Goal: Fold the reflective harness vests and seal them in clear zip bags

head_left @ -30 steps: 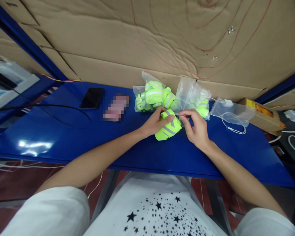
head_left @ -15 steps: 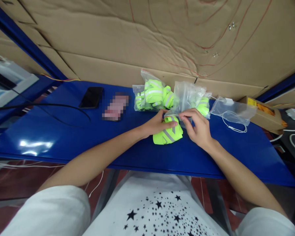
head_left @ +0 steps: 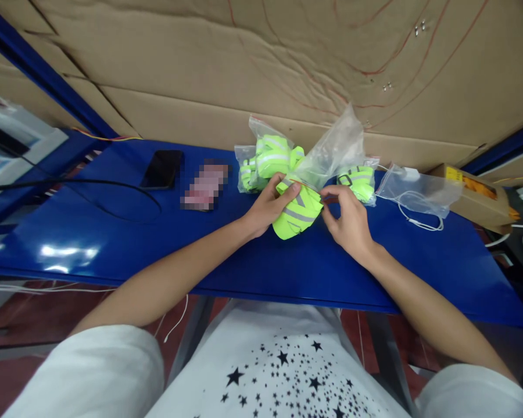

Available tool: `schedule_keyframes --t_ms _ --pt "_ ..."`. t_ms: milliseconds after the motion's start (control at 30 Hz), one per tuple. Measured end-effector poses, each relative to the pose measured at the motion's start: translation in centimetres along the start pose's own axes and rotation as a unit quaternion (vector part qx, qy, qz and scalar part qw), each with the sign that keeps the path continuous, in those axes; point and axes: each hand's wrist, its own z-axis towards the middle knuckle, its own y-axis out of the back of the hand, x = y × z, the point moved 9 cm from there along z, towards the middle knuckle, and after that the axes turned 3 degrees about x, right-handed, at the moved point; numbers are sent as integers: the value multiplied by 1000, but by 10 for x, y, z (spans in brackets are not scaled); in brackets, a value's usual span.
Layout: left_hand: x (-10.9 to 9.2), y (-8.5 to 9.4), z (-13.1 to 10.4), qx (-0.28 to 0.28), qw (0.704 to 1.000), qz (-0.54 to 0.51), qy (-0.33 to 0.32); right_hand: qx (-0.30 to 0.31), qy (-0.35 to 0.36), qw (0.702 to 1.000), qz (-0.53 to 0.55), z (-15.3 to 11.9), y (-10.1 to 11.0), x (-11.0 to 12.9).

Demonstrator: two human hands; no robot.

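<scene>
My left hand [head_left: 268,208] is closed around a folded neon-yellow reflective vest [head_left: 297,216] with grey stripes, thumb on top. Its upper end sits at the mouth of a clear zip bag [head_left: 333,148], which stretches up and away behind it. My right hand [head_left: 347,217] pinches the bag's edge on the right side of the vest. Just behind my left hand stand bagged neon-yellow bundles [head_left: 272,157] with pale stripes. Another bagged neon bundle [head_left: 361,183] with a dark buckle lies beyond my right hand.
A black phone [head_left: 162,169] and a blurred-out pink item [head_left: 207,187] lie left on the blue table [head_left: 165,247]. To the right are an empty clear bag [head_left: 422,188], a white cable [head_left: 422,223] and an open cardboard box [head_left: 475,200]. Cardboard [head_left: 192,64] walls the back.
The vest has been raised and tilted, and its top has come up to the bag's mouth. The bag now extends up to the right, uncovering the bundle behind it.
</scene>
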Motion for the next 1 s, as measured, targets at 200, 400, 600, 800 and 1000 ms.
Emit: schedule_keyframes --t_ms 200,400,600,800,1000 --pt "-2 -9 -2 33 999 -23 -8 20 -85 996 17 -5 -9 -15" --pt "0 -7 -4 6 1000 21 5 70 -88 994 1 -8 -17 -10" --pt "-10 6 -2 -36 986 155 -43 83 -107 990 30 -6 -17 -16" --pt "-19 -8 -6 52 968 217 -111 56 -157 986 30 -6 -9 -36" --pt "-9 -13 -7 53 982 128 -130 46 -83 990 -107 -4 -1 -25"
